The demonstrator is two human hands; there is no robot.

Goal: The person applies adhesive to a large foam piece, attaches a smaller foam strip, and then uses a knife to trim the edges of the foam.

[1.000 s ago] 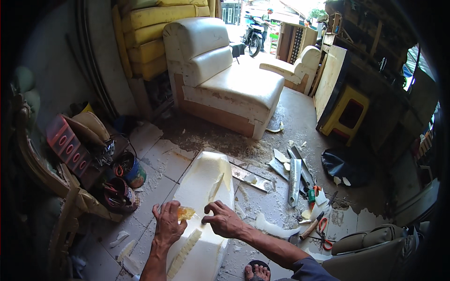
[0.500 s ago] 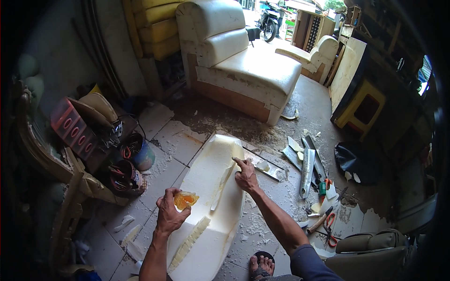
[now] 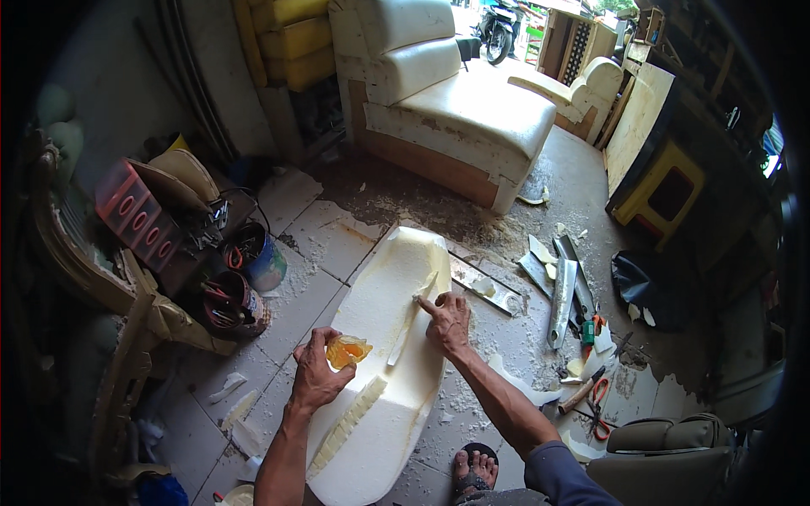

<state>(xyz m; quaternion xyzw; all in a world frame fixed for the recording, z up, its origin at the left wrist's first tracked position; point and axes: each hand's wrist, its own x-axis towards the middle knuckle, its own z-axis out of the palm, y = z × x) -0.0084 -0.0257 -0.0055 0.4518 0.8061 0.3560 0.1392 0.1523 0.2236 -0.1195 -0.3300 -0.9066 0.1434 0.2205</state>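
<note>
A long, pale cream foam seat piece lies lengthwise on the floor before me. My left hand is closed around a small crumpled translucent container with orange-yellow stuff inside, held above the foam's left edge. My right hand rests over the foam's right side, index finger stretched out and its tip touching the surface, the other fingers partly curled; nothing shows in it. Under that fingertip runs a thin raised foam strip. A second strip, ridged and yellowish, lies along the nearer part of the foam.
Tool buckets and a red-fronted box stand at left. On the right lie metal pieces, red-handled scissors and foam scraps. A cream sofa section stands beyond. My sandalled foot is near the foam's right edge.
My right hand has slid nearer to me along the foam strip, its fingertip still on the surface. My left hand keeps holding the container, now tilted slightly differently. The whole view has shifted a little.
</note>
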